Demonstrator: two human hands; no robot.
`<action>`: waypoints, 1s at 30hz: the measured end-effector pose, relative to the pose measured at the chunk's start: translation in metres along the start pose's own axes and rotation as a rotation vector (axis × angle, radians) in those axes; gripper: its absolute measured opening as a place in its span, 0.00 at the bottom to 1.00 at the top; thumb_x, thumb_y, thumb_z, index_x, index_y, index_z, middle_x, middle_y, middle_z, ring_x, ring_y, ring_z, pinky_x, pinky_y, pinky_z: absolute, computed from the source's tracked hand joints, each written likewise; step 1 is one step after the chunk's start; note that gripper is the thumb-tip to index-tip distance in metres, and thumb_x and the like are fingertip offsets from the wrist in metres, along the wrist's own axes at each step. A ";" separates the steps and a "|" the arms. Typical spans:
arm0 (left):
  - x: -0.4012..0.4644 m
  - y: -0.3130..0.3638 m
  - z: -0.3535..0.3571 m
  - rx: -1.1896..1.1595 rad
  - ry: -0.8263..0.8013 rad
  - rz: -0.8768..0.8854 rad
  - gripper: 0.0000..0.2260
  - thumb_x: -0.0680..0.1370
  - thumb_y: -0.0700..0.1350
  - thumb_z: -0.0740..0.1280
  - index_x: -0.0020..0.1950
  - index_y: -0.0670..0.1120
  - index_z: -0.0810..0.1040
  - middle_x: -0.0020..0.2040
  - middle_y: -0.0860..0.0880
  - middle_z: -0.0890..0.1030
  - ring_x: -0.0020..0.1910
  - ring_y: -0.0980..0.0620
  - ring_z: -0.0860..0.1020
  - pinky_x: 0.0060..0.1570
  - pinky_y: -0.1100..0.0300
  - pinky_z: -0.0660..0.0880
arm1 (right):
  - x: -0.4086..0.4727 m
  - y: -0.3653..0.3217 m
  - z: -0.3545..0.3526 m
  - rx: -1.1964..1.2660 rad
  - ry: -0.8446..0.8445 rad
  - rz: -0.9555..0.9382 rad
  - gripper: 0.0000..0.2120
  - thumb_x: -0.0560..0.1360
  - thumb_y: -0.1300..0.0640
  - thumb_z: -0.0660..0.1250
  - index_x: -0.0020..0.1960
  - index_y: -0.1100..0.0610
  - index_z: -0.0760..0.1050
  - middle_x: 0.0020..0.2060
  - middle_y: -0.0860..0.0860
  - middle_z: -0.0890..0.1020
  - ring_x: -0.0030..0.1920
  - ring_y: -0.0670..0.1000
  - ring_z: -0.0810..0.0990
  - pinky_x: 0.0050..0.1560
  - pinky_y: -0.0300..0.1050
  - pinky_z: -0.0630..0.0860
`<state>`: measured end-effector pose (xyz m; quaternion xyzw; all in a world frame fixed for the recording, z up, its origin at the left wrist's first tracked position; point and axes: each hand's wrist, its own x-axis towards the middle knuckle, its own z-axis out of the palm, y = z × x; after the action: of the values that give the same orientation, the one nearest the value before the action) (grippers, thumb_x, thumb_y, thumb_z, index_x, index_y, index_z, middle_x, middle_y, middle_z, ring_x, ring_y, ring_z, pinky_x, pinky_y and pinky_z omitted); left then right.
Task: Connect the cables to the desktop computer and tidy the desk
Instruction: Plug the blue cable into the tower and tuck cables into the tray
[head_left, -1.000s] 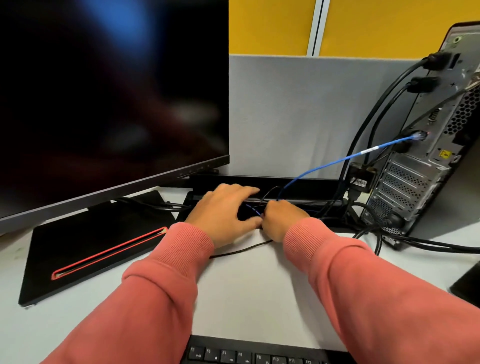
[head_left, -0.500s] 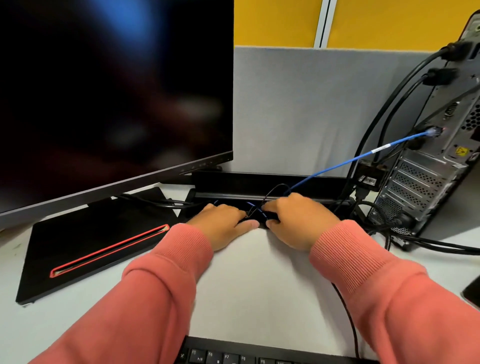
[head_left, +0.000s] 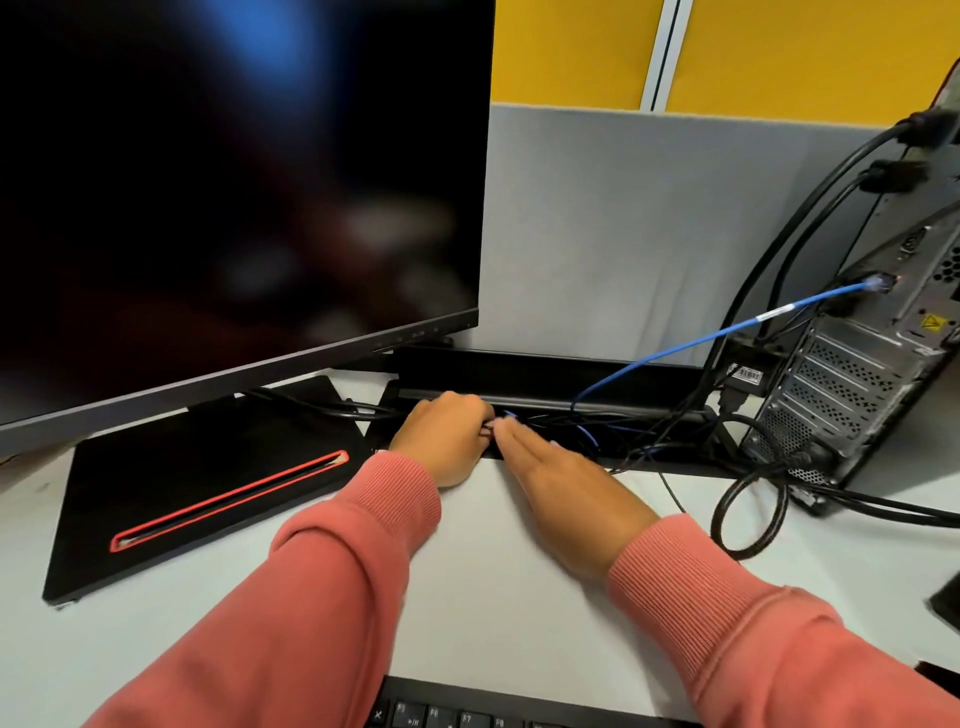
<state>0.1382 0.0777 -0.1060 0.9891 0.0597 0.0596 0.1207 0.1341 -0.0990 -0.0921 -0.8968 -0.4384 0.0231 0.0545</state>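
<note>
Office cubicle: partition panel (head_left: 597, 234), monitor (head_left: 234, 182), desktop tower (head_left: 857, 374).

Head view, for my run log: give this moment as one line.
left hand: curled at cable tray | right hand: flat, fingers straight | blue cable: plugged into computer

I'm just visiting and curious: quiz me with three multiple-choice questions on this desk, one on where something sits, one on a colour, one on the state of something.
1. Where is the computer tower?
A. right of the monitor
B. left of the monitor
C. under the desk

2. What colour is the thin cable that runs up to the tower's back?
A. red
B. blue
C. white

3. What state is the monitor screen in?
A. showing a document
B. cracked
C. dark

Answers:
1 A, the tower stands on the desk at the right edge.
2 B, it is the one blue cable among black ones.
3 C, the screen shows only dim reflections.
</note>
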 end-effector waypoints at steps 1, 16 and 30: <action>0.000 -0.001 0.000 -0.012 -0.014 -0.001 0.10 0.83 0.48 0.62 0.56 0.50 0.82 0.53 0.45 0.83 0.54 0.41 0.80 0.49 0.52 0.71 | 0.003 0.000 0.001 -0.030 -0.027 -0.006 0.34 0.80 0.68 0.50 0.82 0.55 0.42 0.82 0.49 0.48 0.81 0.49 0.53 0.79 0.47 0.52; -0.028 0.005 -0.034 0.104 -0.016 -0.071 0.20 0.80 0.49 0.64 0.73 0.53 0.72 0.66 0.48 0.76 0.67 0.44 0.72 0.62 0.49 0.74 | 0.039 0.021 -0.011 0.054 -0.206 0.235 0.24 0.83 0.41 0.47 0.62 0.50 0.77 0.61 0.54 0.79 0.62 0.57 0.76 0.64 0.56 0.69; -0.027 -0.002 -0.039 0.336 0.126 -0.139 0.06 0.81 0.41 0.68 0.58 0.46 0.80 0.50 0.45 0.73 0.50 0.40 0.80 0.42 0.51 0.73 | 0.043 0.020 -0.005 -0.177 -0.019 0.214 0.24 0.86 0.46 0.47 0.58 0.56 0.78 0.52 0.58 0.82 0.52 0.62 0.81 0.48 0.52 0.73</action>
<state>0.1058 0.0850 -0.0716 0.9831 0.1446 0.1020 -0.0461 0.1766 -0.0775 -0.0894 -0.9395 -0.3411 -0.0014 -0.0317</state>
